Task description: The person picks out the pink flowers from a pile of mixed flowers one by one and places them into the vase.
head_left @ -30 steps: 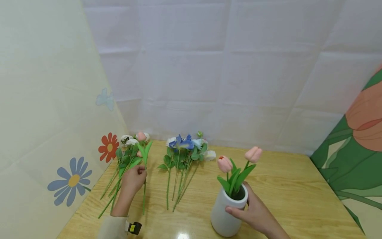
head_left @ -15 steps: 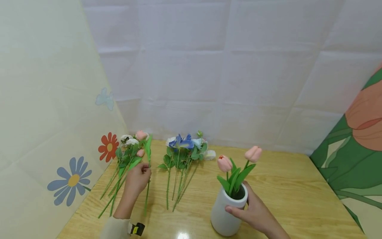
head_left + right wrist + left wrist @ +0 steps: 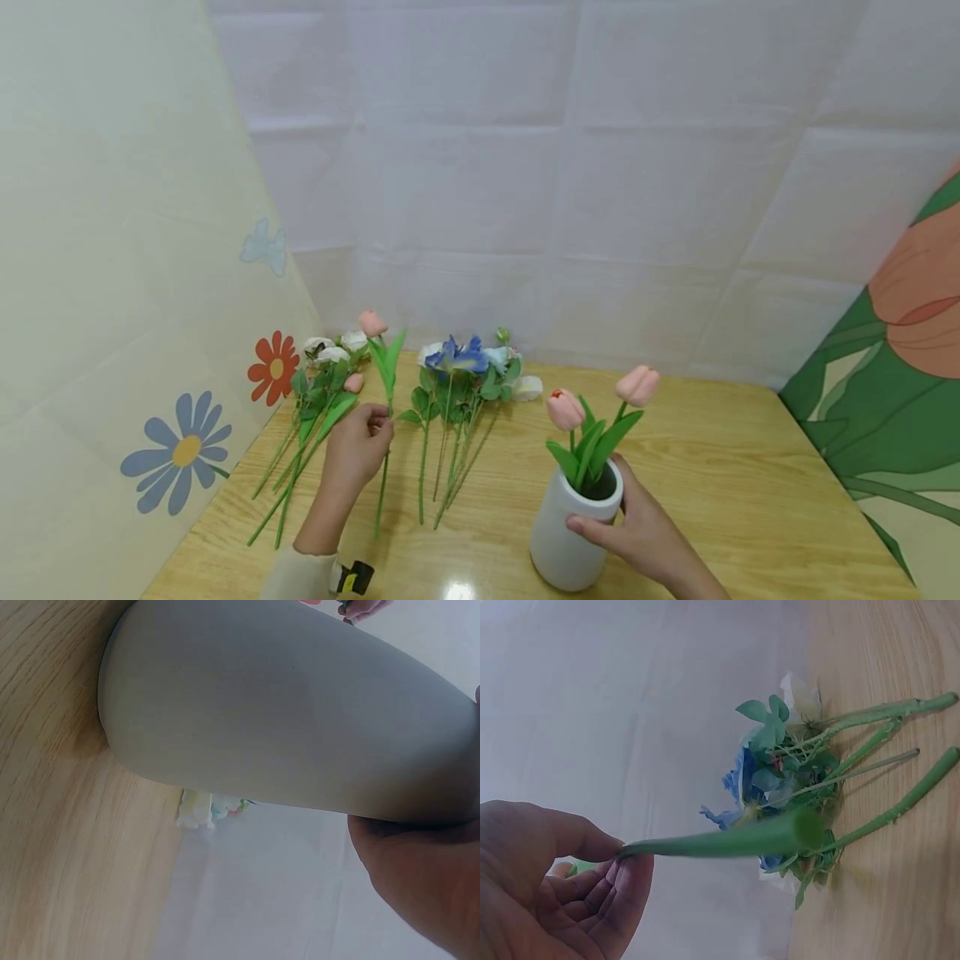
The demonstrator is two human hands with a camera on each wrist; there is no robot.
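My left hand point(image 3: 362, 442) pinches the green stem of a pink tulip point(image 3: 372, 323) between thumb and fingertips. In the left wrist view the cut end of that stem point(image 3: 727, 838) points toward the blue flowers, and the bloom is mostly hidden behind the hand. My right hand point(image 3: 645, 533) grips the white vase point(image 3: 566, 542) near its rim, thumb in front and fingers behind. Two pink tulips point(image 3: 564, 412) with green leaves stand in the vase. Seen from the right wrist, the vase wall point(image 3: 285, 705) fills much of the view, resting upright on the table.
Left of the held tulip lies a pile of white flowers point(image 3: 330, 355) with a pink tulip bud point(image 3: 354, 383) and crossed stems. A second bunch, with a blue iris point(image 3: 457, 358), lies mid-table point(image 3: 697, 467). Printed cloth walls stand behind and at both sides.
My left hand has moved right, drawing the tulip up and out from the left pile. The right hand and vase have stayed in place.
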